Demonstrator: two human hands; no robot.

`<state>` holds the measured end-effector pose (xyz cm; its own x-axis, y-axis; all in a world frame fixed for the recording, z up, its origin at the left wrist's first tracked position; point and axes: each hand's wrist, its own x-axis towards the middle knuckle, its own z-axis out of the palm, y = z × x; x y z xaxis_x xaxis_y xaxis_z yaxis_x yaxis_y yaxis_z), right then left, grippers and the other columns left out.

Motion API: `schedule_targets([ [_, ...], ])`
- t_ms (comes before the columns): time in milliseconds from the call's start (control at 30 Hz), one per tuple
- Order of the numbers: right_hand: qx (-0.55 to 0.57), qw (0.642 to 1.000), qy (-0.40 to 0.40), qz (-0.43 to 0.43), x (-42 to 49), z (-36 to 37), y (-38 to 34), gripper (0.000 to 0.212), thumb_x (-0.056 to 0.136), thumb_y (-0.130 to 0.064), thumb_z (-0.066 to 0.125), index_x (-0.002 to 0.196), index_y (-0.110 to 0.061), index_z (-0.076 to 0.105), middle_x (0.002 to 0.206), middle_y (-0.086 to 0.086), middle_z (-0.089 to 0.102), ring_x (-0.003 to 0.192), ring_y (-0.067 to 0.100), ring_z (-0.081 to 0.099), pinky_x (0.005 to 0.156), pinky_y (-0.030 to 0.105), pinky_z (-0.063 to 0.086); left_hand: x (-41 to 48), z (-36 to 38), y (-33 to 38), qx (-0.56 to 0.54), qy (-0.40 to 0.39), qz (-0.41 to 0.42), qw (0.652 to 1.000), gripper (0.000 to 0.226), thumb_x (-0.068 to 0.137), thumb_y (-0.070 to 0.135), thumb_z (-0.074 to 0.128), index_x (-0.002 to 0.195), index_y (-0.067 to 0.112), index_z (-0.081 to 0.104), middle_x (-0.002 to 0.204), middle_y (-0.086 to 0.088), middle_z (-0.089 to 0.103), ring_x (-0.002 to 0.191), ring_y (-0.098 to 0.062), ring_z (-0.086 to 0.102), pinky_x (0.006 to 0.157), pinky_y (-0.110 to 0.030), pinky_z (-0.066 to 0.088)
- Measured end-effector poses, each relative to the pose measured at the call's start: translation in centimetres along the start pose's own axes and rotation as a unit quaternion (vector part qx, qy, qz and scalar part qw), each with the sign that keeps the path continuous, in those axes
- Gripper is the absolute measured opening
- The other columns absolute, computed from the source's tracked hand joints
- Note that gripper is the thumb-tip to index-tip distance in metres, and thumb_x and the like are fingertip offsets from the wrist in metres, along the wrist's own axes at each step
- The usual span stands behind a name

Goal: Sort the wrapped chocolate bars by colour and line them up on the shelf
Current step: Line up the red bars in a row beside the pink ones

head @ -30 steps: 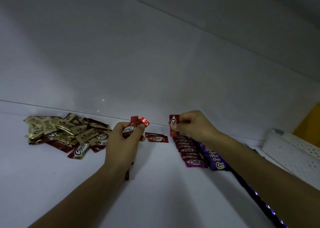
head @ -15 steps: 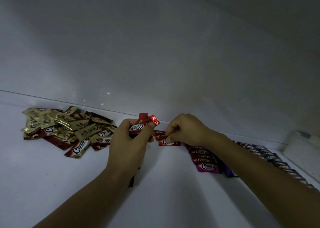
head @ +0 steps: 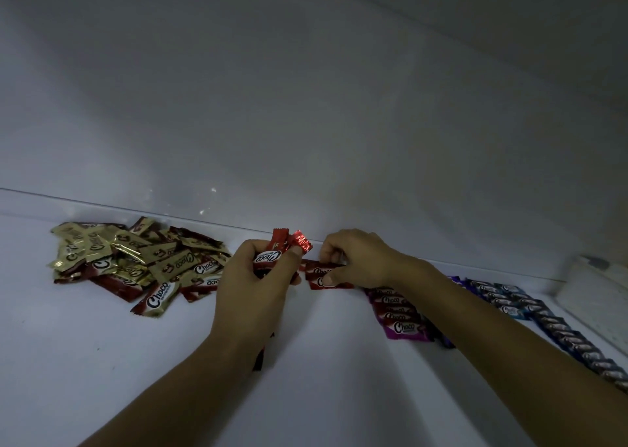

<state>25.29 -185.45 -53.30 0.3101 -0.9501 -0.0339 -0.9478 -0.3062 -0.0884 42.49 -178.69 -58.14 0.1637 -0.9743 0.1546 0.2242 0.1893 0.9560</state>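
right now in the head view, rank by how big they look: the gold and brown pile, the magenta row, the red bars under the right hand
1. gold and brown pile, largest by far.
2. magenta row, partly hidden by the right arm.
3. red bars, smallest, partly covered by the right hand.

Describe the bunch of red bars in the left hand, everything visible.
The bunch of red bars is a small stack of glossy, foil-like red wrappers, held roughly upright above the shelf. The front bar shows a white oval Choco label; two crimped ends fan out on top, one catching the light. Dark ends stick out below the hand. The left hand curls round it, thumb beside the label. The grip hides the count.
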Motion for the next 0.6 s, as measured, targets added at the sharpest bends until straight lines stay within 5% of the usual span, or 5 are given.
schedule_targets([
  [267,0.02,0.999,-0.003,0.024,-0.19,0.42,-0.48,0.029,0.08,-0.034,0.072,0.101,-0.023,0.056,0.106,-0.004,0.063,0.098,0.015,0.056,0.098,0.035,0.037,-0.1,-0.11,0.06,0.0,-0.004,0.0,1.0,0.016,0.083,0.036,0.07,0.086,0.022,0.063,0.064,0.009,0.067,0.044,0.003,0.049,0.045,-0.015,0.037],
  [600,0.01,0.998,0.058,0.001,-0.79,0.93,-0.45,0.024,0.08,-0.038,0.071,0.098,-0.022,0.066,0.094,-0.006,0.051,0.092,0.014,0.046,0.079,0.029,0.029,0.05,-0.18,-0.06,0.008,-0.007,0.001,1.0,0.019,0.081,0.038,0.07,0.086,0.021,0.062,0.064,0.009,0.067,0.044,0.003,0.049,0.05,-0.022,0.036],
])
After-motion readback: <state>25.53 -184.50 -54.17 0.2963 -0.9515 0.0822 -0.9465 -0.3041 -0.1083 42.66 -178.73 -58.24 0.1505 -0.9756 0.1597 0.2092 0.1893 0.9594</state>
